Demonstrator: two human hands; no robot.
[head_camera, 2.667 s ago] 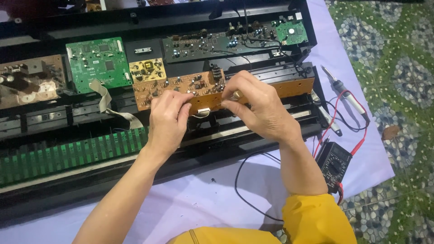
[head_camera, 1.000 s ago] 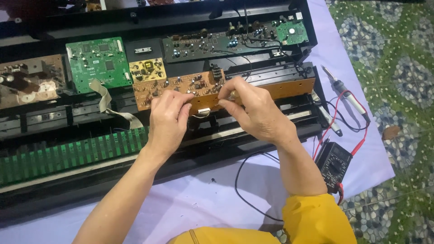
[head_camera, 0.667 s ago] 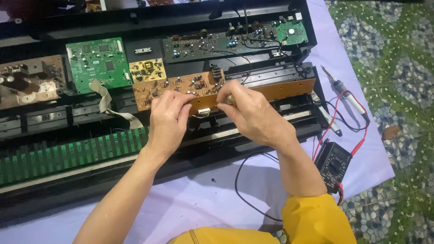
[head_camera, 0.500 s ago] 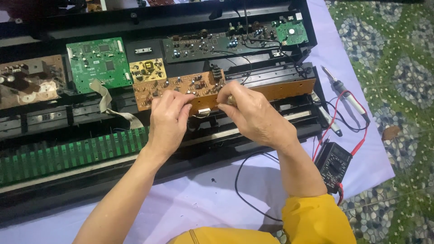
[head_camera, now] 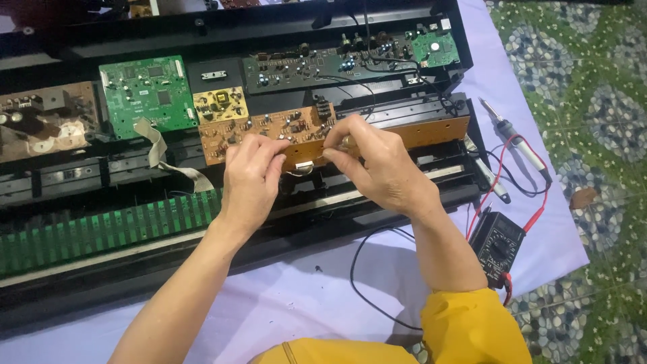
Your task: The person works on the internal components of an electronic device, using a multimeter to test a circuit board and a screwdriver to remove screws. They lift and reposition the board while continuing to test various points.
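A long brown circuit board (head_camera: 377, 135) is seen lying with its long axis left to right across the opened black keyboard chassis (head_camera: 269, 30), its component face upward. Its front edge is pinched near the middle by the left hand (head_camera: 251, 176), fingers closed on it from the near side, while the right hand (head_camera: 377, 165) is clamped on the same edge just beside, fingertips together. A multimeter (head_camera: 497, 246) lies well apart on the lilac cloth (head_camera: 296, 303).

Work surface and floor, viewed from above.
Pale lilac cloth (head_camera: 539, 236) covers the surface; green-and-grey patterned pebble-mosaic floor (head_camera: 593, 81) at right, evenly lit.
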